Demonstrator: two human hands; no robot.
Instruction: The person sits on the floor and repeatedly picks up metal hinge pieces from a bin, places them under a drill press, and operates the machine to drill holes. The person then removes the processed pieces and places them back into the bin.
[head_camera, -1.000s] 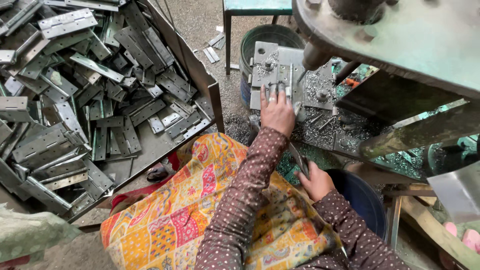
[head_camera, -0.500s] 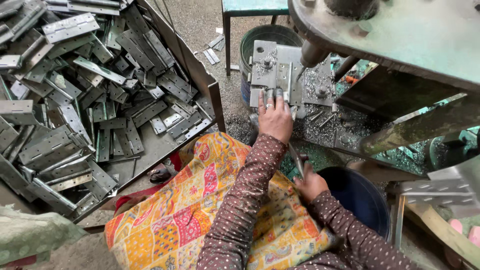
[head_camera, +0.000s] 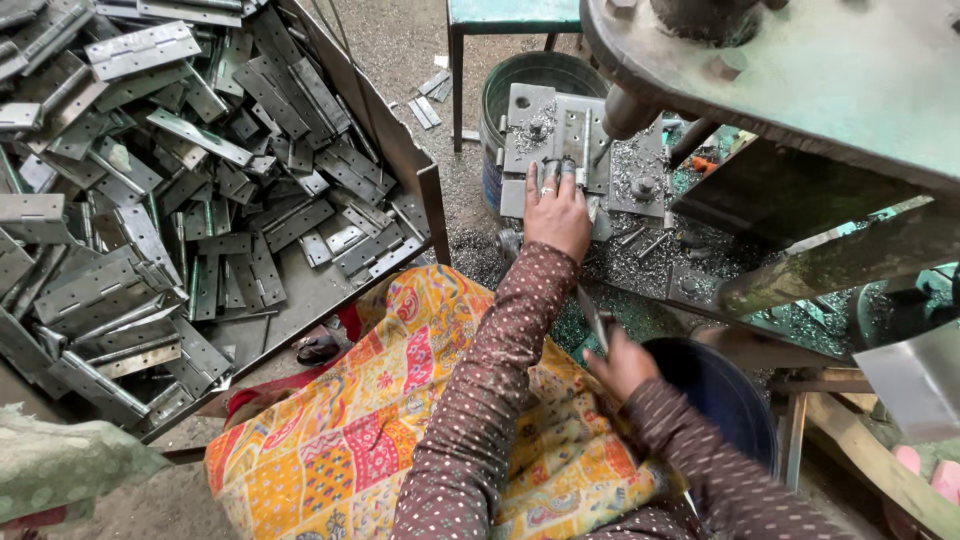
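L hand (head_camera: 556, 215): reaches far, palm down, lies flat on hinge plate (head_camera: 555, 135) at the press; fingers (head_camera: 548, 178) straight and close together, tips on the plate, not curled round it.
R hand (head_camera: 622, 362): near, low, just left of blue bucket (head_camera: 722, 392); fingers closed on a thin metal strip (head_camera: 592, 317) that sticks up and far-left from the fist. Slightly blurred.
Hinge plate: grey, w/ holes, open flat on the press bed (head_camera: 640, 180), under the round ram (head_camera: 628, 112); partly over a green drum (head_camera: 540, 75).
Press bed: covered w/ metal chips and small screws right of the plate.
Press frame (head_camera: 800, 70): big green casting, top right, overhangs the bed.
Hinge pile (head_camera: 170, 190): many grey hinges, loose, in a wide sheet-metal tray (head_camera: 400, 150), left; well apart from both hands.
Lap: orange-yellow patterned cloth (head_camera: 380, 420), near centre; both sleeves brown, dotted.
Stool (head_camera: 510, 15): green top, far centre, behind the drum.
Floor (head_camera: 400, 50): gritty, a few stray plates near the stool legs.
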